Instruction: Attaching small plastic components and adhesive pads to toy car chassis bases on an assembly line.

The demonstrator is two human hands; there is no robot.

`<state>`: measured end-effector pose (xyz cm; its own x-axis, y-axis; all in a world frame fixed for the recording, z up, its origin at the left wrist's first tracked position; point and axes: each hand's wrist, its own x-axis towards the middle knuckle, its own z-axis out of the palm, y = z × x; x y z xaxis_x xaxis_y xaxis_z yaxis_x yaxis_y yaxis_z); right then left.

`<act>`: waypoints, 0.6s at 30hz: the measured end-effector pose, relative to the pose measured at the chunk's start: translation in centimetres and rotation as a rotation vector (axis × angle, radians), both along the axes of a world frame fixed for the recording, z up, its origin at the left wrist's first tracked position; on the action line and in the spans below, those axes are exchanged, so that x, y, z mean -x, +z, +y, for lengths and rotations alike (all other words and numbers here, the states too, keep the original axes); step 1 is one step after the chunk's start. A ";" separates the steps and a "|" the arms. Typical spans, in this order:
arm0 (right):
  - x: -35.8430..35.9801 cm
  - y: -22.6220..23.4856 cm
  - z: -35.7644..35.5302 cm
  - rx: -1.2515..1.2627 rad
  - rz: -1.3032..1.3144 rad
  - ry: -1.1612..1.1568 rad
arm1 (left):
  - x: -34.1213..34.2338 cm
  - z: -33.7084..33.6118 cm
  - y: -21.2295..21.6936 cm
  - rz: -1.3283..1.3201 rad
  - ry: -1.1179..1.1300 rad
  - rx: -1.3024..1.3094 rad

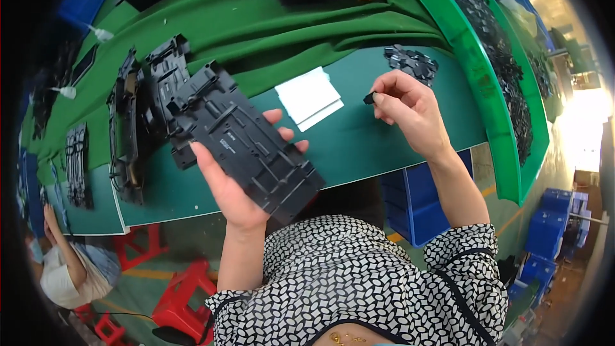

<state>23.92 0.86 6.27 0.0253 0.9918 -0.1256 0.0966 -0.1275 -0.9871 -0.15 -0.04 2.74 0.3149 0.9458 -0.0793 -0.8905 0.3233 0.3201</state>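
Observation:
My left hand (234, 195) is wrapped round a long black moulded plastic housing (246, 144), holding it tilted above the table's front edge. Its ribbed face is turned up, with the thumb on one long side and fingertips showing at the other. Between thumb and index finger, my right hand (410, 110) pinches a small black plastic piece (369, 98). That hand is to the right of the housing and apart from it. Just beyond it lies a heap of small flat black pieces (413, 64) on the green tabletop. A white pad of sheets (310, 97) rests between both hands.
More black housings (131, 128) stand left of my left hand. A long green bin (461, 41) full of small black parts borders the right side. Rumpled green cloth (250, 35) covers the back. Blue crates (410, 205) and red stools (186, 295) are below; a co-worker (67, 266) sits far left.

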 end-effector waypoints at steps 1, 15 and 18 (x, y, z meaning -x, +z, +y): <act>0.5 0.1 0.2 -0.040 -0.115 0.023 | 0.1 -0.1 0.0 -0.001 0.010 0.006; 3.4 -0.8 5.7 -0.769 -0.925 0.431 | 0.3 0.2 0.1 -0.017 0.017 0.055; 3.9 -0.9 6.1 -0.761 -0.926 0.459 | 0.3 0.2 0.1 -0.007 0.028 0.057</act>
